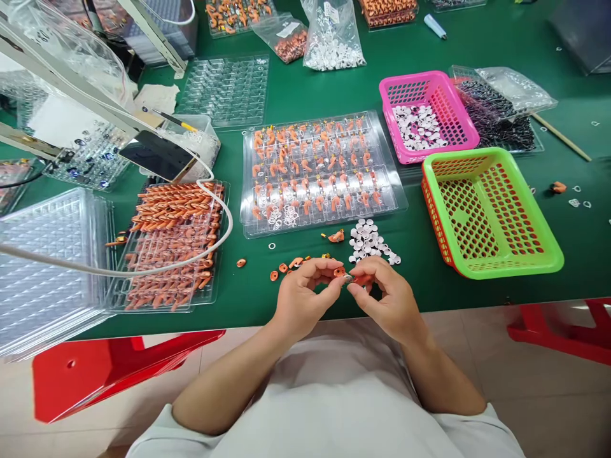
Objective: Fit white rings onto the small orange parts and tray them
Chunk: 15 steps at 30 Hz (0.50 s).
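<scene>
Head view: one left hand (303, 296), thumb and fingertips closed in a pinch on a small orange cap (338, 271); one right hand (391, 296), likewise pinching, on an orange piece (363, 280) largely hidden by its fingers. Between the fingertips, one small silvery bit (348, 278); whether it joins the two, cannot tell. Location: just above the near edge of the green table (243, 318), in front of the person's shirt (353, 381). Handling, as judged: very light, stiff, probably plastic, smooth enough to slip; the narrow middle likely the most delicate. Best hold: fingertips on the broader orange sides, off the silvery bit. Direction: long axis roughly side to side, along the table edge; cap at the left end, its dark-holed face turned up toward the camera; far end of the orange piece concealed, its pointing uncertain. Nearby: loose orange caps (273, 275) beside the left hand; a heap of white discs (367, 240) just beyond the right hand; farther off, a clear tray (394, 191) of orange parts; to the right, a green basket (539, 254).
</scene>
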### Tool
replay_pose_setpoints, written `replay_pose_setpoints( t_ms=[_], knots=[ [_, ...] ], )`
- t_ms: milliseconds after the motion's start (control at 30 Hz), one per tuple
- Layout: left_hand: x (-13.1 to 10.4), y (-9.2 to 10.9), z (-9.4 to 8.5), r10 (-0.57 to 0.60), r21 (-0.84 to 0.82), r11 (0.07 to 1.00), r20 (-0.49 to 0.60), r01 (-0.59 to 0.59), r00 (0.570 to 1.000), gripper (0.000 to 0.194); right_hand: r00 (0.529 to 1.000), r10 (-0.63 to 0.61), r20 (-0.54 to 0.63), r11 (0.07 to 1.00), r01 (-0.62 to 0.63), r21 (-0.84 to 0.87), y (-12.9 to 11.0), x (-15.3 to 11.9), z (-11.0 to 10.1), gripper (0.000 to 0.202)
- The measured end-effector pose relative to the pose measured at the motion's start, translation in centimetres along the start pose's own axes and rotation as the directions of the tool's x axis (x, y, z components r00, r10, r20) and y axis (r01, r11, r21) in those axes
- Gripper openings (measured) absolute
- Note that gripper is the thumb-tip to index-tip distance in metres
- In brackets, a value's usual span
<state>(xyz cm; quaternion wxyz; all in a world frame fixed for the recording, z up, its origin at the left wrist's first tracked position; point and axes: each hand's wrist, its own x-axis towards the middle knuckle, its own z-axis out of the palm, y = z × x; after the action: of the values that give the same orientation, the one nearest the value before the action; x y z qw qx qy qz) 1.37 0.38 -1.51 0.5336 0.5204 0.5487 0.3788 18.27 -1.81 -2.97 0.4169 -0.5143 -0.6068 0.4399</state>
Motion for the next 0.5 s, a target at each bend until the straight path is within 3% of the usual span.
replay_pose_setpoints(
  t_ms=[300,400,500],
  knots=[
    [-0.4,0.2,0.7,-0.056,-0.097,0.994,-0.050,0.051,0.997,0.021,0.983,-0.010,-0.184,0.988,0.038,0.150,0.4,-0.4,1.9,0.007],
    [-0.5,0.5,0.9,-0.097,-0.125,0.988,-0.063,0.088,0.993,0.023,0.961,-0.023,-0.274,0.988,0.063,0.138,0.4,-0.4,2.5,0.008],
    [-0.4,0.6,0.9,-0.127,-0.173,0.978,-0.045,0.117,0.991,0.024,0.956,-0.046,-0.290,0.991,0.080,0.108,0.4,-0.4,2.5,0.008]
  ],
)
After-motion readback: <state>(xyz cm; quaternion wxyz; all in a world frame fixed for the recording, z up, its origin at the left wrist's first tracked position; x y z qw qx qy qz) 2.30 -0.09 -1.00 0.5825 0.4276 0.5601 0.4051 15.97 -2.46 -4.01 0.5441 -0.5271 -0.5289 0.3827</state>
